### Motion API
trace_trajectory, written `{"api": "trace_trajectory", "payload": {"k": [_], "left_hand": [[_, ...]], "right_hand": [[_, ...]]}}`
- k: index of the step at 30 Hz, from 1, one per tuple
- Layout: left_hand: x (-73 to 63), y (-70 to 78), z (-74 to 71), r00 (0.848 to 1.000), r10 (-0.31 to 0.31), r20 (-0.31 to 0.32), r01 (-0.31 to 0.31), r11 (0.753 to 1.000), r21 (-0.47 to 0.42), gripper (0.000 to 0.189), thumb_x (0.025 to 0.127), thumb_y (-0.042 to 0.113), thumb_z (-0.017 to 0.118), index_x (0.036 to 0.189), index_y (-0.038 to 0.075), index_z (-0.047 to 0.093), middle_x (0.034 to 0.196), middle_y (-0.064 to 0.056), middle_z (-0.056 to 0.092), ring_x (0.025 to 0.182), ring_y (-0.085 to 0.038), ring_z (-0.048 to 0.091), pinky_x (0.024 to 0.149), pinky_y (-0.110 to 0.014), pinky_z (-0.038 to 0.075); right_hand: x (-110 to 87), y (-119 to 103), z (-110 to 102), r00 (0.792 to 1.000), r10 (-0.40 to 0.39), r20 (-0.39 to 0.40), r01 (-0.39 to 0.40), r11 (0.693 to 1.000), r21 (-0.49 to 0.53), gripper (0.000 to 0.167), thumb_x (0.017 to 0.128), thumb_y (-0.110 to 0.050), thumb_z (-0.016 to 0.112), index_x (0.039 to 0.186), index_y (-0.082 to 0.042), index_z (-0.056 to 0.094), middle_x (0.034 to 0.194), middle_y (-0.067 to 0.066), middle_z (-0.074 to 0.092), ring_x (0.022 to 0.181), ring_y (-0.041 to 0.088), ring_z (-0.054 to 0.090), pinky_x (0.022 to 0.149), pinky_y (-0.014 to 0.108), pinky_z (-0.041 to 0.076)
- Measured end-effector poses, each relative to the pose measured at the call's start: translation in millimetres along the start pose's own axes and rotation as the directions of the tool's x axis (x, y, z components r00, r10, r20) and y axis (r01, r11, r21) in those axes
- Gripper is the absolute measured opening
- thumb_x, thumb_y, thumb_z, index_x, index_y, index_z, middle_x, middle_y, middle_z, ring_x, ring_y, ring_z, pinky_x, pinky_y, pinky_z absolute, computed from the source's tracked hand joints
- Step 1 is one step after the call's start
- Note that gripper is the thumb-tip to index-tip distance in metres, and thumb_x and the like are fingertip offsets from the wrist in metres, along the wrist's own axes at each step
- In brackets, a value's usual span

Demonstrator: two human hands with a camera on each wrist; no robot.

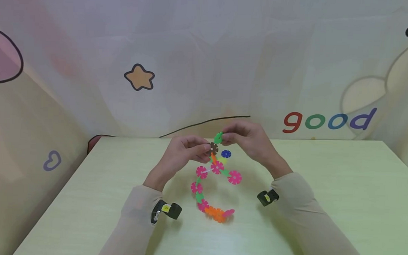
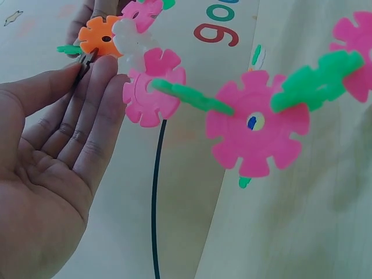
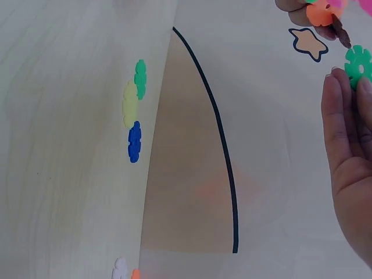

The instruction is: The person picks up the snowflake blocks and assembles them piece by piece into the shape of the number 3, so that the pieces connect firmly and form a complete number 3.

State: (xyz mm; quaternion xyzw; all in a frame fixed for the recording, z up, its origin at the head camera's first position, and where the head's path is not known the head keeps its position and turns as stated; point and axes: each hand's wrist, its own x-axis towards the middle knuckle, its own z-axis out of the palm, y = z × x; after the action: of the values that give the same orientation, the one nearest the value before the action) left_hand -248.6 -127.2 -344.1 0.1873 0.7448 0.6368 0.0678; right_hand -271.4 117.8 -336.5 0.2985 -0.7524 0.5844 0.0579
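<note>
A chain of slotted plastic snowflake discs hangs from my left hand (image 1: 181, 153), whose thumb and fingers pinch its brown disc (image 1: 214, 148). Pink discs (image 1: 217, 167) joined by green ones run below it, curving round to orange discs (image 1: 217, 214) at the bottom. In the left wrist view a white disc (image 2: 132, 42) sits between pink ones. My right hand (image 1: 252, 141) pinches a single green disc (image 1: 218, 137) close above the brown one. The right wrist view shows a small gap between this green disc (image 3: 358, 61) and the brown disc (image 3: 341, 32).
Loose blue (image 3: 135, 142), yellow (image 3: 130, 104) and green (image 3: 140, 79) discs lie on the table beyond the chain. Part of a white disc (image 3: 119, 268) shows at the right wrist view's lower edge. A printed backdrop (image 1: 206, 67) stands behind the pale table (image 1: 340, 184).
</note>
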Motion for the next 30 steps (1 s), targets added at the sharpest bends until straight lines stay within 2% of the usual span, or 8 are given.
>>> {"api": "trace_trajectory", "payload": {"k": [7, 11, 13, 17, 24, 30], "left_hand": [[-0.8, 0.1, 0.4, 1.000, -0.007, 0.000, 0.007, 1.000, 0.004, 0.019, 0.104, 0.008, 0.069, 0.117, -0.006, 0.073, 0.103, -0.016, 0.078, 0.088, -0.036, 0.078, 0.088, -0.039, 0.063], [-1.3, 0.2, 1.3, 1.000, -0.008, -0.002, 0.008, 1.000, 0.003, 0.019, 0.104, 0.008, 0.070, 0.117, -0.006, 0.073, 0.103, -0.016, 0.078, 0.087, -0.033, 0.079, 0.088, -0.039, 0.063], [-1.4, -0.5, 1.7, 1.000, -0.003, -0.004, 0.003, 1.000, 0.006, 0.019, 0.104, 0.008, 0.070, 0.116, -0.006, 0.074, 0.103, -0.016, 0.079, 0.085, -0.029, 0.079, 0.088, -0.039, 0.063], [-1.8, -2.7, 2.4, 1.000, 0.010, -0.010, -0.010, 1.000, 0.007, 0.017, 0.103, 0.006, 0.070, 0.114, -0.006, 0.074, 0.103, -0.016, 0.078, 0.083, -0.027, 0.079, 0.087, -0.039, 0.064], [-3.1, -5.3, 2.3, 0.999, 0.019, -0.028, -0.018, 1.000, 0.022, 0.017, 0.103, 0.006, 0.070, 0.113, -0.006, 0.074, 0.102, -0.016, 0.078, 0.083, -0.027, 0.079, 0.088, -0.038, 0.063], [-2.4, -7.0, 1.8, 0.999, 0.024, -0.032, -0.023, 0.999, 0.022, 0.017, 0.103, 0.006, 0.070, 0.113, -0.007, 0.074, 0.103, -0.017, 0.078, 0.084, -0.027, 0.079, 0.087, -0.038, 0.063]], "right_hand": [[-0.5, 0.2, 1.4, 1.000, -0.002, 0.016, 0.002, 1.000, 0.008, 0.011, 0.098, 0.008, 0.070, 0.108, 0.005, 0.074, 0.097, 0.015, 0.075, 0.087, 0.024, 0.077, 0.087, 0.034, 0.063], [-1.1, 1.4, 3.9, 0.999, -0.032, 0.026, 0.031, 0.999, 0.030, 0.010, 0.097, 0.010, 0.070, 0.105, 0.006, 0.075, 0.095, 0.015, 0.075, 0.086, 0.025, 0.077, 0.086, 0.035, 0.064], [-1.3, 1.8, 5.8, 0.998, -0.052, 0.023, 0.050, 0.997, 0.050, 0.010, 0.097, 0.011, 0.070, 0.104, 0.007, 0.074, 0.094, 0.016, 0.075, 0.085, 0.030, 0.077, 0.085, 0.036, 0.064], [-1.9, 2.9, 10.6, 0.996, -0.090, 0.000, 0.090, 0.993, 0.077, 0.010, 0.095, 0.015, 0.069, 0.100, 0.008, 0.074, 0.092, 0.019, 0.075, 0.084, 0.031, 0.077, 0.084, 0.036, 0.064], [-4.5, 6.5, 17.3, 0.993, -0.110, -0.048, 0.112, 0.993, 0.042, 0.009, 0.095, 0.015, 0.069, 0.099, 0.008, 0.074, 0.091, 0.018, 0.074, 0.082, 0.020, 0.077, 0.084, 0.033, 0.064], [-6.0, 8.5, 21.5, 0.991, -0.117, -0.069, 0.120, 0.992, 0.047, 0.009, 0.095, 0.015, 0.069, 0.098, 0.008, 0.074, 0.090, 0.019, 0.074, 0.081, 0.017, 0.076, 0.084, 0.033, 0.064]]}}
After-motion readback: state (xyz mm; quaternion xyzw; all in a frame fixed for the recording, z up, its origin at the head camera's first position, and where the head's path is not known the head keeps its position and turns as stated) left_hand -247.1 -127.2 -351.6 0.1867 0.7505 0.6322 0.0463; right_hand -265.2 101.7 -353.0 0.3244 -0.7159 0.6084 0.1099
